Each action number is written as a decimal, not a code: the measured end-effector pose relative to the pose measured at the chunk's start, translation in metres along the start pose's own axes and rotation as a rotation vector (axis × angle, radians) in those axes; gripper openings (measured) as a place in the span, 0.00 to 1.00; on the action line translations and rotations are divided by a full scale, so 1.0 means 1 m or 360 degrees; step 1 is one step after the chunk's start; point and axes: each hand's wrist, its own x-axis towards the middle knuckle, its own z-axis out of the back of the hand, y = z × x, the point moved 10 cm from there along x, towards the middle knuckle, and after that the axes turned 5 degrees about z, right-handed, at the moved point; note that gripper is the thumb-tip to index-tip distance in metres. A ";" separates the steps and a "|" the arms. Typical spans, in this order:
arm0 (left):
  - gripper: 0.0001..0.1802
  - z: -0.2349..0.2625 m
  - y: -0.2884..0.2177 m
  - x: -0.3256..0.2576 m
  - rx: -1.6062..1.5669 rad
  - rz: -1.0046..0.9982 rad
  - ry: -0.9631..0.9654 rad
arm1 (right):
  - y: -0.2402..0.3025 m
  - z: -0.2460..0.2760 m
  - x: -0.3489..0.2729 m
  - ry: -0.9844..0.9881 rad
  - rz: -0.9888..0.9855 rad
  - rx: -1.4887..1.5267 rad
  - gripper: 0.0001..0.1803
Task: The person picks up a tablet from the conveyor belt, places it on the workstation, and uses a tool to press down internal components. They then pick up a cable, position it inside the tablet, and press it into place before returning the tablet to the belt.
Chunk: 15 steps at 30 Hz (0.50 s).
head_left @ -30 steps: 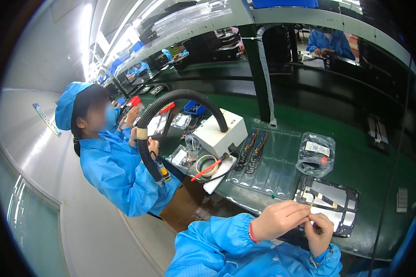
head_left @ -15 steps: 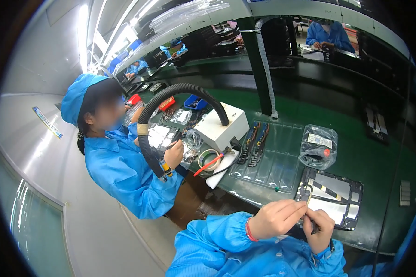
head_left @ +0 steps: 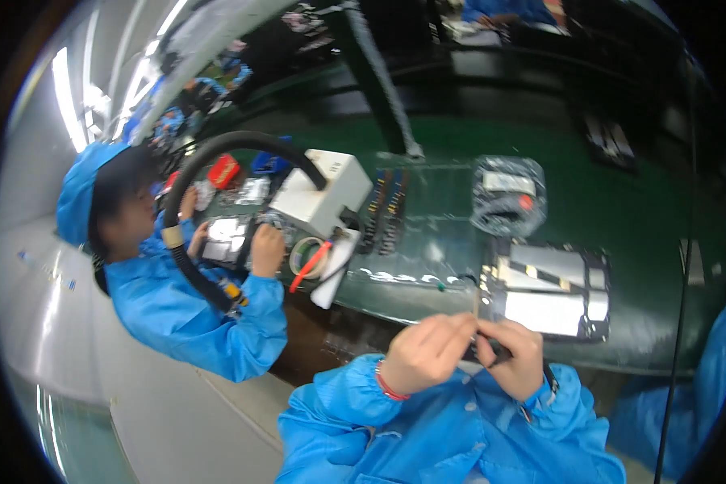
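Note:
My left hand (head_left: 429,348) and my right hand (head_left: 516,356) meet at the fingertips, low in front of my chest. Between them a thin, light-coloured cable (head_left: 476,302) sticks up, blurred by motion. My left fingers are pinched together on it. A small black part (head_left: 501,353) shows in the closed fingers of my right hand; its kind is hard to make out. Just beyond my hands lies an opened flat device (head_left: 550,284) with silver plates and a black frame. A clear bag (head_left: 508,198) with a dark item and a red spot lies behind it.
Left of the device is a clear plastic tray (head_left: 427,242) with rows of small dark parts (head_left: 391,211). Further left stand a white box (head_left: 327,194) with a black hose (head_left: 218,149) and a tape roll (head_left: 308,258). A co-worker (head_left: 194,298) sits at left.
The whole view has swung, so the bench and co-worker appear further left and the picture is blurrier. My hands stay together near the device's front left corner, still pinching the cable.

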 end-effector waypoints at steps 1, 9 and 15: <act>0.12 -0.001 0.001 0.001 0.0018 -0.0004 -0.0003 | 0.000 0.000 0.001 -0.0016 -0.0008 0.0038 0.15; 0.11 0.031 0.059 -0.011 0.0266 0.0509 -0.0382 | -0.010 -0.004 -0.001 0.0109 -0.0040 0.0160 0.13; 0.06 0.056 0.130 -0.171 0.0414 0.1735 -0.0362 | -0.035 -0.009 -0.006 0.0141 -0.0239 0.0263 0.12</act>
